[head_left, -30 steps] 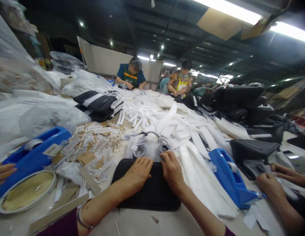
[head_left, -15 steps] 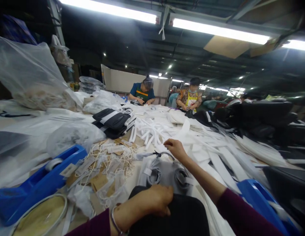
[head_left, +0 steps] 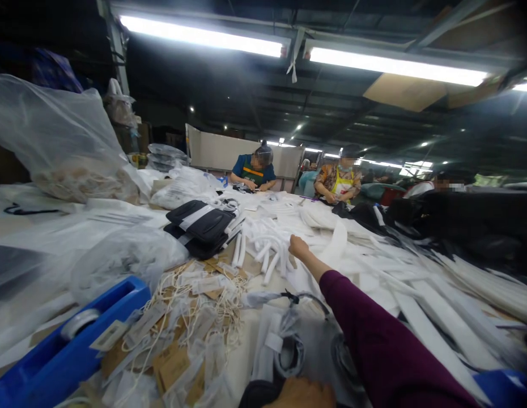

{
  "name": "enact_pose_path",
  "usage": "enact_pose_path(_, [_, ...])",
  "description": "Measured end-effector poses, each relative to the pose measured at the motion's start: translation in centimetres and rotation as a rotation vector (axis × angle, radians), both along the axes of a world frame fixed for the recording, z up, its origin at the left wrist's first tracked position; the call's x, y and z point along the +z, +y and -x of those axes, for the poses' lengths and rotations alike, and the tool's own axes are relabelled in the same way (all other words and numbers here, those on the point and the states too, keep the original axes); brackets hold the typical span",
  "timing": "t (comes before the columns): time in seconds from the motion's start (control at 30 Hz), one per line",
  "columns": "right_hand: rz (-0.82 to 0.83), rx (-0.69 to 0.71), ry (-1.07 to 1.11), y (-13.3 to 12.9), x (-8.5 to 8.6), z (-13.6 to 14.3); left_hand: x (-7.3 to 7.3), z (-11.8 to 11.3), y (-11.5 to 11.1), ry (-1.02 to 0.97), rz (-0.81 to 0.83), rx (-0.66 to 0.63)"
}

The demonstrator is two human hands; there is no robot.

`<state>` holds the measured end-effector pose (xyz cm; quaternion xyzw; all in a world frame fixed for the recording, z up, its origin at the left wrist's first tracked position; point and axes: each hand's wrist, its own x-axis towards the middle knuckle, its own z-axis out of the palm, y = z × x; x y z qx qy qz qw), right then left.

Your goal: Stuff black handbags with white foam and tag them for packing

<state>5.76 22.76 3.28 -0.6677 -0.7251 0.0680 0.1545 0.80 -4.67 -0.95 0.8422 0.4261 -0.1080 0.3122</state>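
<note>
At the bottom edge my left hand (head_left: 304,394) lies curled over a black padded case (head_left: 259,395), mostly cut off by the frame. My right hand (head_left: 298,247) is stretched forward, fingers curled in at the right side of a heap of white foam tubes (head_left: 270,266); what they pinch, if anything, is hidden. Beneath my right sleeve lies a grey piece in clear plastic with coiled straps (head_left: 290,357), partly covered by the arm. A black cord (head_left: 291,296) lies at its top.
Left are a blue tape dispenser (head_left: 106,317), stringed tags (head_left: 195,317) and stacked black cases (head_left: 202,221). White foam strips (head_left: 437,317) cover the right side. Two co-workers sit across the table, one in a green apron (head_left: 253,173), one in a yellow apron (head_left: 343,184).
My right arm has reached farther forward, bringing the hand to the foam tubes. The view has tilted up, so my left hand and the black case now sit lower, largely out of frame.
</note>
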Motion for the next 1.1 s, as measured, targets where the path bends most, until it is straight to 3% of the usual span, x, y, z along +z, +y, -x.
enact_pose_path(0.1, [-0.067, -0.012, 0.082, -2.5, 2.1, -2.7, 1.5, 0.9, -0.8, -0.027, -0.035, -0.087])
enact_pose_path(0.2, [-0.108, -0.011, 0.175, -7.6, 3.4, -8.5, 2.7, 1.4, -1.0, -0.035, -0.051, -0.100])
enact_pose_path(0.33, [-0.151, 0.024, 0.438, -20.2, 3.3, -18.7, 3.2, 1.0, -0.5, -0.005, -0.021, -0.094])
enact_pose_path(0.43, [-0.121, -0.120, 0.498, -30.5, 2.4, -26.6, 3.3, 0.8, -0.4, -0.040, 0.019, -0.089])
enact_pose_path(0.5, [-0.064, -0.268, 0.413, -35.4, 1.7, -31.2, 3.4, 0.7, -0.5, -0.082, 0.035, -0.092])
enact_pose_path(0.57, [-0.002, -0.322, 0.363, -38.3, 1.1, -34.4, 3.5, 0.8, -0.6, -0.116, 0.050, -0.090])
enact_pose_path(0.67, [0.027, -0.281, 0.349, -39.7, 0.1, -36.0, 3.6, 0.8, -0.8, -0.134, 0.065, -0.073])
enact_pose_path(0.87, [0.014, -0.133, 0.429, -37.5, -2.1, -34.2, 4.3, 0.7, -1.5, -0.115, 0.004, -0.056])
enact_pose_path(1.1, [0.247, -0.049, 0.581, -35.8, -3.1, -35.2, 5.2, 0.7, -2.4, -0.084, -0.049, -0.071])
